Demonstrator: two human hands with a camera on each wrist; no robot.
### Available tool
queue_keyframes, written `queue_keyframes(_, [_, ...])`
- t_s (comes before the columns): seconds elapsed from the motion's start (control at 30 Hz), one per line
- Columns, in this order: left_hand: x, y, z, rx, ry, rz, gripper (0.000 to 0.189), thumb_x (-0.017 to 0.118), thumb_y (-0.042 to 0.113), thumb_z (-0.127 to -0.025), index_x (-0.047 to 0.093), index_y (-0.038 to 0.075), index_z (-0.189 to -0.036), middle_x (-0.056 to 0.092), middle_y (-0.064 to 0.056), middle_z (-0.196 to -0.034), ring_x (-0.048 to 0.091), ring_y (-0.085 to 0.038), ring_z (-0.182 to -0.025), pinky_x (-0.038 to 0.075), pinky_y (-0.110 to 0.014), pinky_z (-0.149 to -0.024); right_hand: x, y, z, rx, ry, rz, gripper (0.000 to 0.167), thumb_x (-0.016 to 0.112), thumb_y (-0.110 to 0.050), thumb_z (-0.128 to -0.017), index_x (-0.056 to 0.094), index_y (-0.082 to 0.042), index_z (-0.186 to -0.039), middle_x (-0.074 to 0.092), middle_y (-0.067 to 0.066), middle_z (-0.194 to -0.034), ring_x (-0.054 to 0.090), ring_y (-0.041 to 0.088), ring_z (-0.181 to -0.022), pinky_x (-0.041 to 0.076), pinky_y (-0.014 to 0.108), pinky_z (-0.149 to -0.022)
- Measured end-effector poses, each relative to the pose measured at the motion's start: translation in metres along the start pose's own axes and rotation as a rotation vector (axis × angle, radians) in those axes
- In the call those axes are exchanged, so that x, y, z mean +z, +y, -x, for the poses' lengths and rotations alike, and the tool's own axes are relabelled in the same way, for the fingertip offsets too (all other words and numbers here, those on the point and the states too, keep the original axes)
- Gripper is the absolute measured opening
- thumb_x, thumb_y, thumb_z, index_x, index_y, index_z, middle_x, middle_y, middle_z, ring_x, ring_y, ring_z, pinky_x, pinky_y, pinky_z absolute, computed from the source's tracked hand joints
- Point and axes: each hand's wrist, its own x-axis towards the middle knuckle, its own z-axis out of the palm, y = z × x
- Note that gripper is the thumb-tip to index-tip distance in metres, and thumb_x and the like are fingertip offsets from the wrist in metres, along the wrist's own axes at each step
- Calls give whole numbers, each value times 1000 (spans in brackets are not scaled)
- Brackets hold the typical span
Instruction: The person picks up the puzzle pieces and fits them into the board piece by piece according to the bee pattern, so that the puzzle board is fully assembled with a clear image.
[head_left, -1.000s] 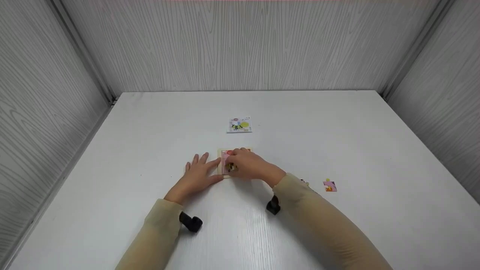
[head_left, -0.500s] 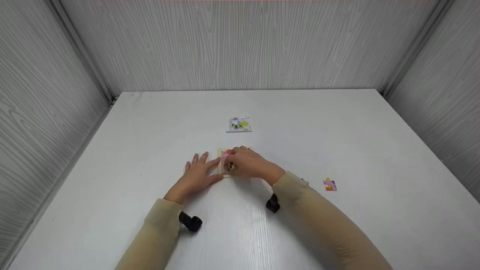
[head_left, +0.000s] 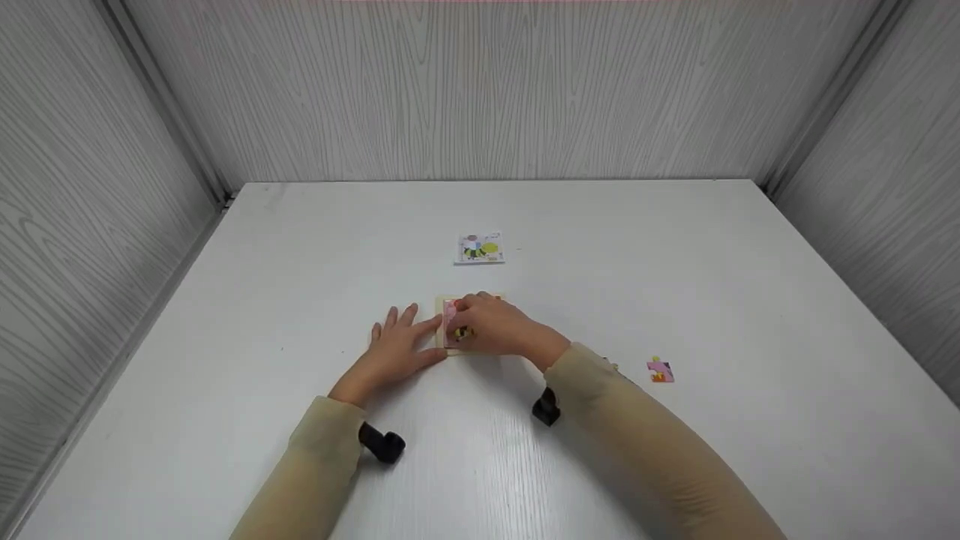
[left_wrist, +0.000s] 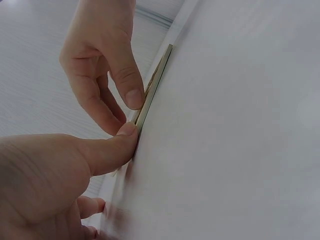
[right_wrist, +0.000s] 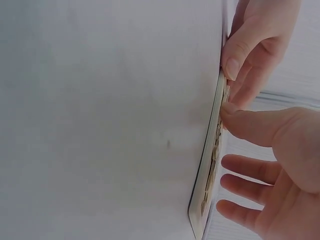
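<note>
A small wooden puzzle board with a pale rim lies flat on the table, part of its pink picture showing. My left hand rests beside it with fingers spread, thumb and forefinger touching the rim's left side. Bent over the board, my right hand pinches a puzzle piece with a yellow-and-black figure, low against the board. Its fingers hide much of the picture. In the right wrist view, the right thumb touches the top of the board, and the other fingers stand apart from it.
Behind the board lies a square picture card with a bee. A loose pink puzzle piece sits to the right. Another piece peeks out behind the right sleeve. Grey panels wall the white table at back and sides.
The right fingers shift very slightly over the board with the puzzle piece. My left hand keeps its place at the rim, and the loose pieces and card have not moved.
</note>
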Motion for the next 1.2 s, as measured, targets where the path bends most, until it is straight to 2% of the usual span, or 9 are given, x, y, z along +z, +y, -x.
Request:
queue_keyframes(0.13, [0, 0, 0, -1, 3, -8, 62, 58, 43, -89, 40, 17, -143, 15, -23, -151, 0, -46, -137, 1, -64, -104, 1, 1, -1, -18, 10, 9, 22, 65, -27, -88, 71, -18, -108, 59, 6, -119, 50, 22, -104, 41, 38, -91])
queue_keyframes(0.37, [-1, 1, 1, 4, -1, -1, 62, 58, 42, -89, 40, 15, -143, 15, -23, -151, 0, -46, -137, 1, -63, -104, 1, 3, -1, 13, 6, 14, 23, 66, -25, -87, 72, -19, -108, 59, 5, -114, 51, 19, -102, 44, 36, -87])
queue_keyframes(0.5, [-1, 1, 1, 2, 1, 10, 63, 57, 44, -89, 40, 15, -143, 14, -23, -151, -1, -45, -137, 0, -63, -104, 0, 4, -1, 2, -6, 8, 23, 66, -23, -87, 71, -18, -109, 59, 6, -114, 52, 18, -104, 43, 35, -90])
queue_keyframes(0.87, [3, 6, -2, -19, 65, 0, 56, 57, 44, -89, 47, 14, -136, 19, -23, -150, 3, -48, -136, 1, -68, -101, 0, 6, -1, -54, 30, -12, 19, 66, -20, -87, 72, -15, -105, 62, 7, -109, 53, 19, -102, 43, 35, -89])
queue_keyframes(1.1, [1, 6, -3, -39, 23, 29, 57, 57, 41, -90, 44, 19, -140, 14, -22, -151, -2, -45, -137, -2, -66, -101, 1, 7, 0, -69, 28, 5, 20, 65, -20, -88, 72, -15, -106, 61, 6, -111, 52, 20, -99, 43, 32, -88])
queue_keyframes(1.2, [0, 5, -4, -33, 13, 29, 57, 56, 40, -90, 42, 19, -141, 14, -22, -151, -3, -45, -137, -3, -66, -101, 0, 6, 0, -53, 22, 37, 19, 65, -18, -88, 72, -16, -106, 60, 8, -116, 52, 22, -103, 43, 35, -90])
